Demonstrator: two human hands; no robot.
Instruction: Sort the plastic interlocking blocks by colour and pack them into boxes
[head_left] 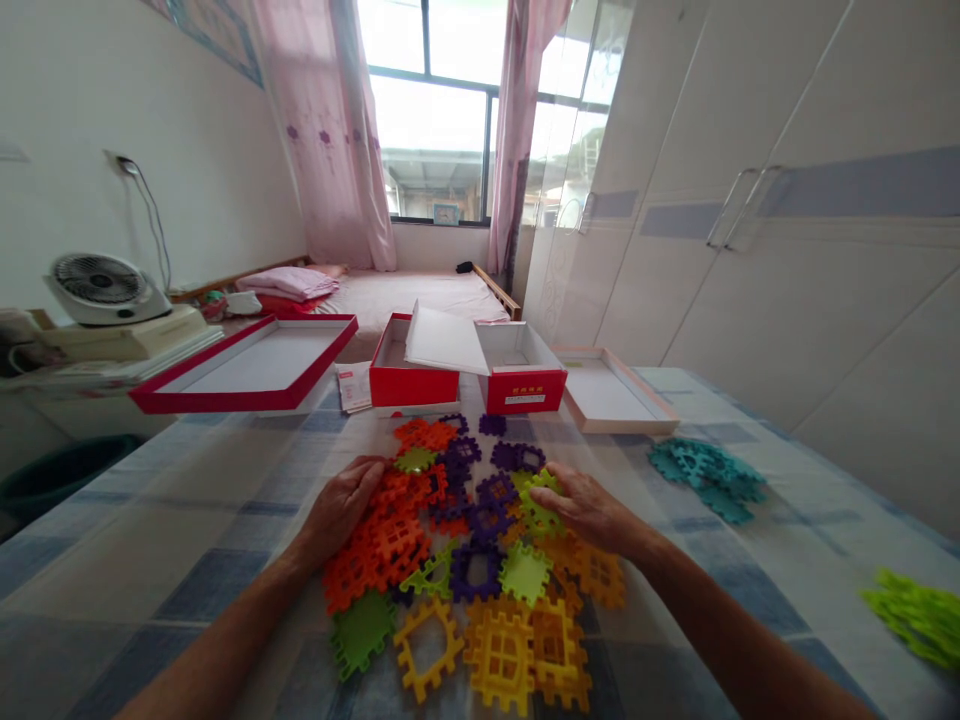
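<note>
In the head view, my right hand [589, 505] grips a lime green interlocking plastic building tile [541, 508] between thumb and fingers, at the right side of a mixed pile. My left hand [345, 505] rests against the pile's left edge, fingers stretched forward beside the orange tiles [394, 540]; its fingertips are partly hidden. Purple tiles [491, 505] run up the middle between my hands. Nearer me lie yellow window-shaped tiles [501, 660], a yellow frame tile [429, 648] and a dark green tile [363, 633]. Another lime tile [525, 572] sits below my right hand.
Teal tiles [709, 475] are heaped to the right, with bright lime tiles [919, 615] near the right edge. Behind the pile stand an open red box [414, 385], a second red-and-white box [525, 392], a red-rimmed lid [217, 398] and a pale lid [626, 424].
</note>
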